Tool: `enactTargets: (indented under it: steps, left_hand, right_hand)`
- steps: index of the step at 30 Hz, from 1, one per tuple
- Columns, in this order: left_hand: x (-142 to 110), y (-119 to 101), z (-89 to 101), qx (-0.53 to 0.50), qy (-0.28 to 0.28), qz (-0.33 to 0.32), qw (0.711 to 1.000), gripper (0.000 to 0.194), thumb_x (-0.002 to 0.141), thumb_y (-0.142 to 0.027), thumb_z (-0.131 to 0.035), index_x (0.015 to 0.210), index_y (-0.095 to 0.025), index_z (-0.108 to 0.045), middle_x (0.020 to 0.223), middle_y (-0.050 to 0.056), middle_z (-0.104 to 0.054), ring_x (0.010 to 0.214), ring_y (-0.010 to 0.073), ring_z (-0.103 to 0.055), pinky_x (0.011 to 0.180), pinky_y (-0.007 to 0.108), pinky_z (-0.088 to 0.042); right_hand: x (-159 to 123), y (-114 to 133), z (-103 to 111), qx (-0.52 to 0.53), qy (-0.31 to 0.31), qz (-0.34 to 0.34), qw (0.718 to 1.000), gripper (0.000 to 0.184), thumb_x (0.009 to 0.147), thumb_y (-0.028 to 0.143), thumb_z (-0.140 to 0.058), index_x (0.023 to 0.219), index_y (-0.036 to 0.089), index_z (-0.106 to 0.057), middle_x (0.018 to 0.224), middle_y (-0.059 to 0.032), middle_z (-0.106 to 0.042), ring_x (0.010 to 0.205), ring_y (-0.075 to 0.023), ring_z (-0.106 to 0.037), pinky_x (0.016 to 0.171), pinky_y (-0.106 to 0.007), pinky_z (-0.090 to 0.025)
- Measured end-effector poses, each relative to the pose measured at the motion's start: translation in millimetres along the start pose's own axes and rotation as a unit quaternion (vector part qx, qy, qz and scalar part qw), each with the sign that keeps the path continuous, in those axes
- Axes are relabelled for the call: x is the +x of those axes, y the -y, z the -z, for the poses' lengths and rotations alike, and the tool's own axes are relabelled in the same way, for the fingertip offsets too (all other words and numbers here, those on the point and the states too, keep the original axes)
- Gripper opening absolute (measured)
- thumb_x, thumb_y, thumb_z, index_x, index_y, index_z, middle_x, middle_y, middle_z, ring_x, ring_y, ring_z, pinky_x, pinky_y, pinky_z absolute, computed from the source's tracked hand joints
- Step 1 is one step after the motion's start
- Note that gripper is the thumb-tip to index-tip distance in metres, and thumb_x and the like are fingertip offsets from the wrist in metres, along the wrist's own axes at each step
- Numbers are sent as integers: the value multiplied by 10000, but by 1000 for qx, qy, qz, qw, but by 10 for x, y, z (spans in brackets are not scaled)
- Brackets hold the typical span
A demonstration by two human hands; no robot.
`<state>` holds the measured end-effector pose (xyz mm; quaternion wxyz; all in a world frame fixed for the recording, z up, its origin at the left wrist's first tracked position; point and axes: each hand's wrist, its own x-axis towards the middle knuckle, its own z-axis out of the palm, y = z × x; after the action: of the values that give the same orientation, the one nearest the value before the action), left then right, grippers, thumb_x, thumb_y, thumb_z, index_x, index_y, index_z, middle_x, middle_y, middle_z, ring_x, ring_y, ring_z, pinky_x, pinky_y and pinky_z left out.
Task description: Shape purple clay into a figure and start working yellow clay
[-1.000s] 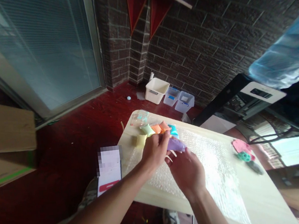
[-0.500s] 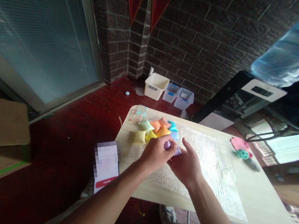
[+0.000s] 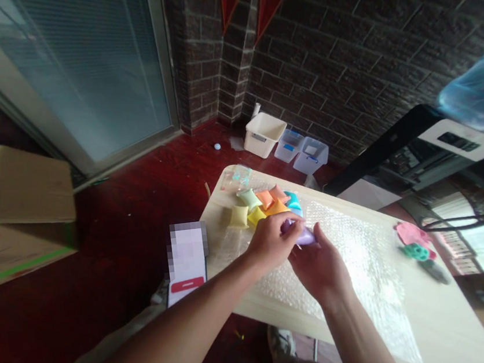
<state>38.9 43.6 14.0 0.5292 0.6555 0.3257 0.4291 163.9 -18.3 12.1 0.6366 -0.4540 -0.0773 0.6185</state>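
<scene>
so, the left hand (image 3: 275, 239) is pinching a soft purple packet (image 3: 304, 236) with its fingers. the right hand (image 3: 322, 268) is just under and beside the packet, with its thumb up near one end. its other fingers are partly hidden, so i can't tell if they are closed on it. the purple packet is up between the two hands, over the table (image 3: 452, 318). bubble wrap (image 3: 358, 258) lies flat on the table under the hands. just past the left hand is a bunch of little puffy packets (image 3: 256, 215), yellow, green, orange and blue. a clear bag (image 3: 238, 177) lies near them at the far corner. by the right edge are a pink thing (image 3: 410, 233), a green thing (image 3: 415, 252) and a gray thing (image 3: 434, 271), close together.
</scene>
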Motion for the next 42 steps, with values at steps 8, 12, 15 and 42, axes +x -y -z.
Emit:
enactTargets:
  steps: [8, 12, 15, 42]
  left_hand:
    - [52, -38, -57, -84, -64, 119, 987, 164, 943, -285, -657, 947, -206, -801, 955, 64, -808, 818, 198, -715, 739, 331, -562]
    - [-12, -85, -46, -144, -34, 229, 962, 208, 937, -318, -615, 946, -214, -794, 753, 38, -710, 457, 111, -480, 411, 265, -356]
    - [-43, -60, -12, -164, -31, 271, 948, 211, 928, -341, -601, 929, -211, -767, 695, 23, -657, 394, 89, -382, 357, 249, -267]
    - [3, 65, 327, 51, -55, 46, 996, 347, 1029, -355, -440, 840, -187, -678, 782, 34, -730, 723, 178, -661, 651, 267, -458]
  right_hand:
    - [-131, -145, -143, -125, -61, 240, 961, 300, 915, 548, -781, 916, 256, -850, 996, -44, -797, 1036, -236, -702, 1002, -419, -505]
    - [-144, -129, -65, -227, -66, 364, 901, 192, 856, 463, -860, 833, 272, -858, 1052, -54, -722, 1109, -264, -641, 1026, -450, -482]
    - [-143, -99, -25, -348, -38, 395, 850, 128, 867, 417, -854, 877, 290, -858, 1110, -76, -693, 1159, -301, -611, 1015, -481, -491]
    - [-406, -10, -163, -517, 119, 356, 769, 373, 963, 340, -731, 1333, 379, -766, 1449, -80, -641, 1203, -341, -651, 1082, -559, -497]
